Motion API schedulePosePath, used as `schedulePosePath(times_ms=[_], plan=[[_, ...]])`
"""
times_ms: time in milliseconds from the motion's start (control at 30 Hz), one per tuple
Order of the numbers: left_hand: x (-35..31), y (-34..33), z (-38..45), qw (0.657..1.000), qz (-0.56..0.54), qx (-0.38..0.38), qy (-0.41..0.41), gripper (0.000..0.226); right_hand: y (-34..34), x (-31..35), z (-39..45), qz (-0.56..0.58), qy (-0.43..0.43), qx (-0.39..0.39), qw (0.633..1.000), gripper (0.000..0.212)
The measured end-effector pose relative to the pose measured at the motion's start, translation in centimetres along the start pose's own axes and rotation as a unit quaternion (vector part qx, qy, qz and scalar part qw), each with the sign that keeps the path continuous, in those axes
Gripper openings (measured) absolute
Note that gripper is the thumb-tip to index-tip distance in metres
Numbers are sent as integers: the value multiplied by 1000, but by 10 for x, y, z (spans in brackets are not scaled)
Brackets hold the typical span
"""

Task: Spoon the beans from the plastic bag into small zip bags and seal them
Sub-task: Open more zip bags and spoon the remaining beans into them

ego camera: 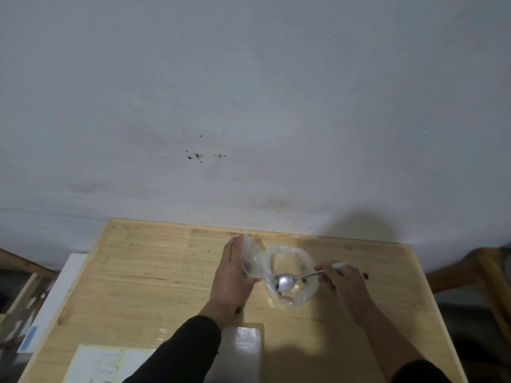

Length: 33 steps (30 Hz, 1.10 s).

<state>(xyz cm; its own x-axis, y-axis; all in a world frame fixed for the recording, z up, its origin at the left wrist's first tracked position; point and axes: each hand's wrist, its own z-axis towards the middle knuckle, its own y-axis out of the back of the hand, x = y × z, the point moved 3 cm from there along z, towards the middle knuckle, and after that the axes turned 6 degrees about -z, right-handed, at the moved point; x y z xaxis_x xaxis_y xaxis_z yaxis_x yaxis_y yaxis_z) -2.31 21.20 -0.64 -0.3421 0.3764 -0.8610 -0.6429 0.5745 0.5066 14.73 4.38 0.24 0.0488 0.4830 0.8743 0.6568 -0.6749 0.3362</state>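
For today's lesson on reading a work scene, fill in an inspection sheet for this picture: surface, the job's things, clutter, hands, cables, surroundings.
Surface: light wooden table, set against a wall.
Job's things: clear plastic bag with rolled-down rim, few dark beans left inside; metal spoon with its bowl in the bag; small zip bag held upright beside it; stack of empty zip bags at the near edge.
Clutter: printed sheet at the near left; stray bean on the table at right.
Hands: left hand grips the small zip bag; right hand pinches the spoon handle.
Cables: nothing seen.
Surroundings: stained white wall; wooden furniture at right.
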Motion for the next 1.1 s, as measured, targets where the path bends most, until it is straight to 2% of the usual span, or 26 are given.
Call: schedulePosePath(times_ms=[300,433,600,800,900,967,1033,1100], plan=[[-6,3,-2,1000,-11,-1,-16,80,-8,-11,-15,39,-51,-33,997,24],[-12,7,-3,999,-25,0,-33,76,0,-8,-13,30,-36,-72,996,27],[-10,12,-8,999,-17,-4,-31,91,13,2,-8,84,-18,-120,989,27],[-6,16,-17,1000,-13,-2,-21,100,8,39,-14,80,38,-114,989,27],[-6,15,-18,1000,-6,1,-12,104,-7,68,-26,-10,124,-82,989,27],[-9,14,-19,1000,-7,5,-9,103,-18,83,-35,-98,191,-62,975,24],[-11,14,-20,1000,-11,11,-10,103,-21,91,-41,-127,226,-76,963,20],[-8,12,-22,1000,-15,22,-8,105,-11,90,-41,-108,214,-117,964,19]])
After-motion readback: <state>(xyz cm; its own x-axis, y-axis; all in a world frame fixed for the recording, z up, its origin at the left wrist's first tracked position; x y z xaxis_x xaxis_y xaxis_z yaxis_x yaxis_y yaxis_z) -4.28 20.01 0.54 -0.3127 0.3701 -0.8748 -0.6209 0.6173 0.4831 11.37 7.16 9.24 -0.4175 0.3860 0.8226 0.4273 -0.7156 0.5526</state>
